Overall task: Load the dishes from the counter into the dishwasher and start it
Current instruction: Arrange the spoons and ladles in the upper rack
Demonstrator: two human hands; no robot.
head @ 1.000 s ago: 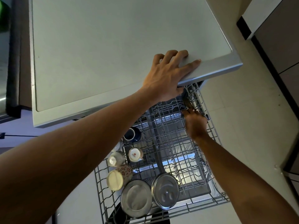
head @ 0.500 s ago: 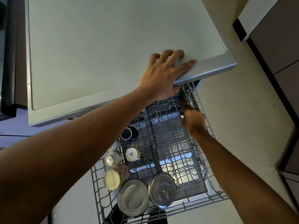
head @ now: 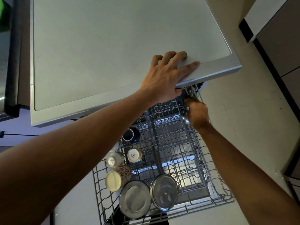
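Observation:
The dishwasher's upper wire rack (head: 215, 202) is pulled out below the white worktop (head: 97, 54). In the rack stand two steel plates (head: 134, 198) at the near edge, a floral cup (head: 117, 177), a glass (head: 114, 159), a small white cup (head: 134, 155) and a dark blue cup (head: 130, 134). My left hand (head: 165, 75) rests on the worktop's front edge, fingers bent, thumb flat along the rim. My right hand (head: 198, 114) is at the rack's far right corner and grips a shiny metal utensil (head: 185, 115); most of the utensil is hidden.
Light floor tiles (head: 243, 135) lie to the right of the rack. A dark cabinet with a white top (head: 279, 38) stands at the far right. A steel appliance front (head: 6, 62) borders the worktop on the left.
My right hand has shifted slightly toward the back of the rack with the utensil. My left hand stays on the worktop edge.

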